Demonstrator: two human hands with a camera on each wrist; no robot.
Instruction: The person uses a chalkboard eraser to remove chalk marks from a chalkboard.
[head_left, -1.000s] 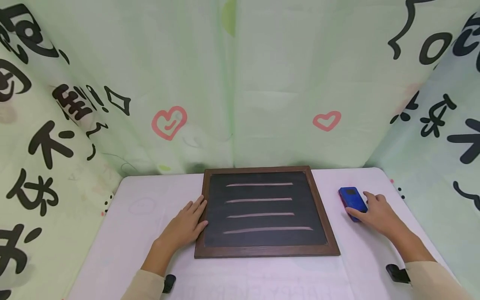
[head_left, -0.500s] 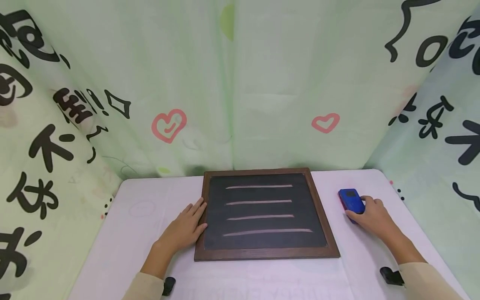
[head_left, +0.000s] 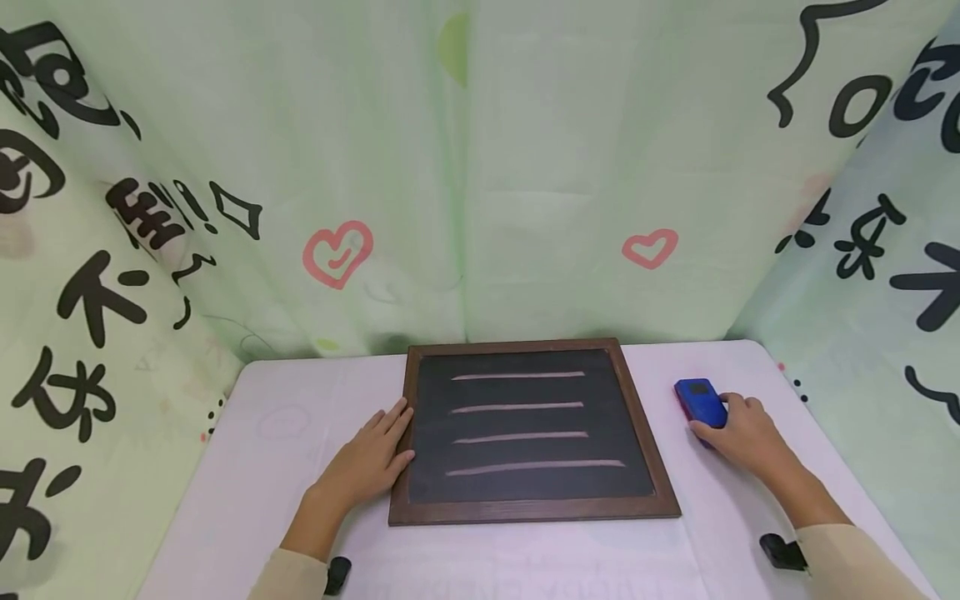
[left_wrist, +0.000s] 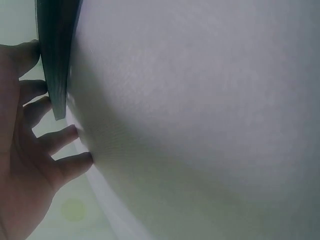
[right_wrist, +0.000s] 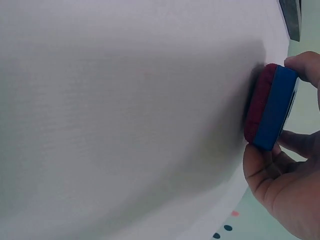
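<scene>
Gripping the eraser (head_left: 701, 402) between thumb and fingers, the right hand (head_left: 742, 433) rests on the table (head_left: 247, 467); the right wrist view shows the thumb on one long side of the blue body and the fingers (right_wrist: 295, 142) curled round the other, with the eraser's dark red pad (right_wrist: 257, 102) against the white surface. The eraser sits at that hand's fingertips, on the side toward the board (head_left: 528, 429), though well apart from its frame. The left hand (head_left: 367, 458) lies flat with fingers straight and slightly spread, its fingertips touching the left edge of the board's wooden frame; the left wrist view shows the fingers (left_wrist: 60, 137) laid along that dark edge. Between the two hands the board lies flat, its dark face carrying four pale chalk lines (head_left: 517, 406) one below the other. Beyond both hands hang pale green curtains (head_left: 465, 183) printed with black characters and pink hearts.
</scene>
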